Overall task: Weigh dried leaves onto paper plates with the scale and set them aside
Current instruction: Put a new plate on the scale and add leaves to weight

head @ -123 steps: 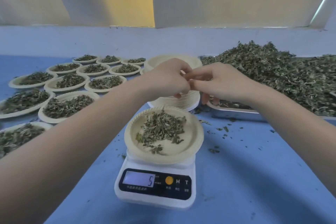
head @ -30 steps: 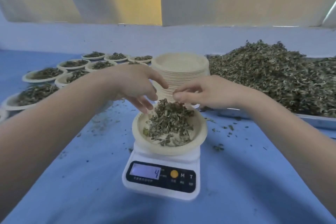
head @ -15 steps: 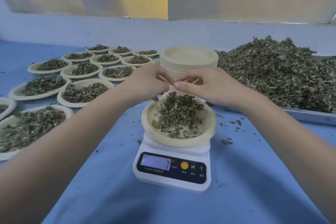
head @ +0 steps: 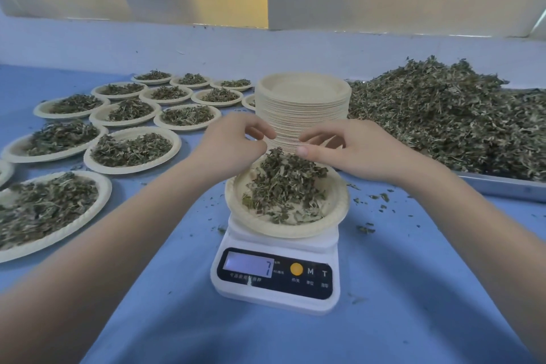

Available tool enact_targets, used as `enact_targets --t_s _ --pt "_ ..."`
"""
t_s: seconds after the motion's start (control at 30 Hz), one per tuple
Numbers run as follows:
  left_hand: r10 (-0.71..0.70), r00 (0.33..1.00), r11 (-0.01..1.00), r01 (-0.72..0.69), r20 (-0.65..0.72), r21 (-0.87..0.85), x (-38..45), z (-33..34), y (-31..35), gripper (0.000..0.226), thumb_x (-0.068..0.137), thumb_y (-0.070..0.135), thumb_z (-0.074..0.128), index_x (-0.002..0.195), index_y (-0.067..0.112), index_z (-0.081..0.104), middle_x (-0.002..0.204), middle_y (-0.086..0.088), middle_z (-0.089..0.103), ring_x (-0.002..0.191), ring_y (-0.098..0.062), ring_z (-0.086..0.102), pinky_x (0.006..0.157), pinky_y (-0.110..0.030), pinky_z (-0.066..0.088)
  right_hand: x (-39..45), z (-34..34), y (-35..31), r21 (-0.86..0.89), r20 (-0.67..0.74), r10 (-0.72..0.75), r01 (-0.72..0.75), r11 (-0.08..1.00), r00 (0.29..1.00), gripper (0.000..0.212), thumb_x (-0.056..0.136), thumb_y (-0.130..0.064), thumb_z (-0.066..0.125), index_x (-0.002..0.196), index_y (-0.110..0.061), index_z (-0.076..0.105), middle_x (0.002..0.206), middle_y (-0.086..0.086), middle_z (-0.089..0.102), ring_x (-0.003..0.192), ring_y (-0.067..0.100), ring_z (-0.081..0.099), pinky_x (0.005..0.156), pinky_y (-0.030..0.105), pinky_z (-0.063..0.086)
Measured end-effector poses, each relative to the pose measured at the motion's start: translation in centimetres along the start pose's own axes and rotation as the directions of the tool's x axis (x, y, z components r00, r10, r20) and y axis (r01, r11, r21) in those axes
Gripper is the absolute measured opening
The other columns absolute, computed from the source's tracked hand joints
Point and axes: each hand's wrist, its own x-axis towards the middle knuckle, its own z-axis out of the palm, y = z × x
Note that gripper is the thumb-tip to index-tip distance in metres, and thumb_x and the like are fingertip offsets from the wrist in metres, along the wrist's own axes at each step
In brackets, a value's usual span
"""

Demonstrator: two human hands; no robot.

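A blue table (head: 384,289) runs back to a pale blue ledge under cream and yellow wall panels. At the centre stands the scale (head: 274,278), its display reading 7. On it sits a plate (head: 334,210) holding a loose mound of dried leaves (head: 283,183), curled, dull green. At 12 o'clock from it rises a stack of plates (head: 302,103); at 2 o'clock, a leaf heap (head: 449,115) on a metal tray (head: 508,185); from 9 to 11 o'clock, filled plates (head: 131,149) lie in rows. Crumbs (head: 366,229) dot the cloth at 3 o'clock. The left hand (head: 227,146) and right hand (head: 351,151) hover just over the mound, fingers loosely curled, gripping nothing visible.
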Motion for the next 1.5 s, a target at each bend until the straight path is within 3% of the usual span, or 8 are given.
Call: enact_targets --t_s 0.17,0.33,0.5,0.73,1.03,1.2,1.33,1.5 --pt "-0.256 0.965 0.955 0.244 0.053 0.172 -1.3 0.3 -3.1 0.035 0.096 0.031 0.046 0.128 0.018 0.051 0.119 -0.007 0.058 0.098 -0.021 0.054 0.08 -0.029 0.039 -2.2 -0.8 2.7 -0.104 0.264 0.143 -0.119 0.987 0.954 0.124 0.037 -0.087 0.063 0.145 -0.036 0.029 0.132 -0.022 0.039 0.116 0.002 0.045 0.094 0.022 0.038" --pt "-0.322 0.945 0.947 0.322 0.053 0.024 -1.9 1.4 -4.0 0.024 0.096 0.02 0.043 0.103 0.007 0.062 0.075 -0.01 0.057 0.064 -0.022 0.046 0.063 -0.03 0.037 -2.7 0.1 3.2 -0.027 0.354 0.123 -0.122 0.992 0.927 0.106 0.037 -0.069 0.076 0.131 -0.054 0.03 0.116 -0.04 0.041 0.117 -0.007 0.041 0.098 0.018 0.035" --pt "-0.317 0.947 0.946 0.32 0.052 -0.059 -1.6 0.1 -3.3 0.02 0.094 0.007 0.044 0.086 0.001 0.061 0.065 -0.015 0.047 0.048 -0.021 0.039 0.059 -0.028 0.032 -2.4 -0.1 2.8 -0.002 0.288 0.079 -0.082 0.997 0.954 0.132 0.032 -0.069 0.075 0.148 -0.033 0.023 0.13 -0.016 0.045 0.108 -0.005 0.047 0.093 0.017 0.039" --pt "-0.313 0.95 0.935 0.312 0.025 -0.167 -2.6 -5.1 -3.8 0.026 0.093 0.002 0.046 0.087 -0.017 0.062 0.068 -0.018 0.047 0.046 -0.023 0.043 0.057 -0.027 0.036 -0.7 -0.7 -1.0 0.149 0.282 -0.035 -0.008 0.989 0.959 0.116 0.04 -0.063 0.081 0.143 -0.042 0.031 0.116 -0.034 0.046 0.097 -0.02 0.051 0.076 0.002 0.043" --pt "-0.447 0.882 0.875 0.396 -0.152 -0.279 -3.4 -13.5 -8.5 0.018 0.098 0.009 0.045 0.084 0.004 0.055 0.056 -0.011 0.046 0.041 -0.017 0.045 0.044 -0.022 0.043 6.8 2.9 -8.4 0.464 0.297 -0.125 -0.029 0.885 0.947 0.08 0.063 -0.014 0.086 0.132 -0.023 0.048 0.11 -0.021 0.063 0.097 -0.006 0.063 0.082 0.016 0.053" --pt "-0.548 0.785 0.807 0.405 -0.29 -0.429 -2.6 -17.8 -13.3 0.027 0.1 0.012 0.043 0.078 -0.001 0.053 0.062 -0.014 0.05 0.047 -0.021 0.048 0.044 -0.024 0.046 13.2 7.1 -12.4 0.562 0.209 -0.078 -0.054 0.826 0.975 0.074 0.067 -0.009 0.084 0.133 -0.013 0.052 0.116 0.001 0.066 0.097 0.01 0.067 0.085 0.027 0.055" --pt "-0.654 0.63 0.729 0.376 -0.42 -0.572 -2.2 -21.8 -17.8 0.028 0.1 0.011 0.044 0.073 0.004 0.048 0.067 -0.011 0.048 0.052 -0.021 0.051 0.034 -0.017 0.046 19.5 12.2 -17.3 0.701 0.118 -0.094 -0.016 0.713 0.989 0.046 0.074 -0.002 0.077 0.118 -0.009 0.063 0.1 0.0 0.07 0.086 0.002 0.067 0.069 0.014 0.054" --pt "-0.748 0.438 0.652 0.34 -0.499 -0.678 -1.1 -26.2 -23.3 0.026 0.099 0.008 0.043 0.074 0.005 0.047 0.059 -0.013 0.051 0.043 -0.019 0.056 0.048 -0.025 0.054 27.3 18.7 -24.4 0.691 0.065 -0.099 0.027 0.723 0.993 0.028 0.082 -0.01 0.071 0.111 -0.013 0.07 0.104 -0.002 0.07 0.092 0.011 0.065 0.088 0.03 0.052"
